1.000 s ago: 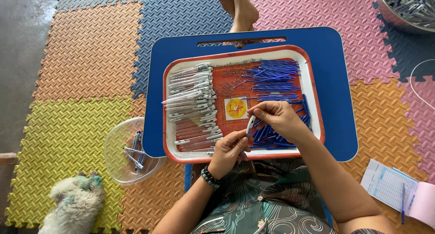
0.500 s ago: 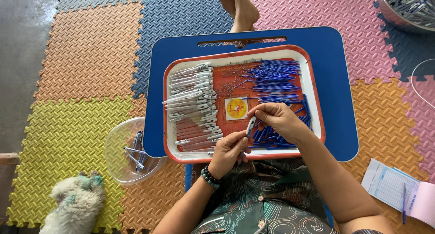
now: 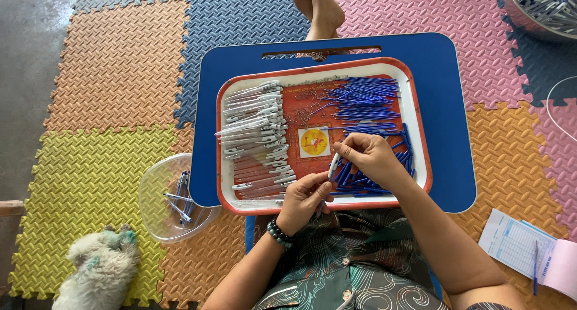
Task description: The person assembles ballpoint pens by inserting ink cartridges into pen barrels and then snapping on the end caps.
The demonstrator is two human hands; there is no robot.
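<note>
The white pen barrel point(image 3: 332, 166) stands almost upright between both hands, over the near edge of the red tray point(image 3: 421, 143). The left hand point(image 3: 305, 197) pinches its lower end from below — the right hand point(image 3: 371, 157) pinches its top, fingers pressed together.

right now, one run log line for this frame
left hand: grips pen barrel | right hand: pinches barrel top | under: red tray, blue refills, clear barrels

Left hand point(image 3: 305, 197), lower centre: fingers curled, pinched shut. Right hand point(image 3: 369, 158), just right: fingertips pinched, forearm bent inward.
</note>
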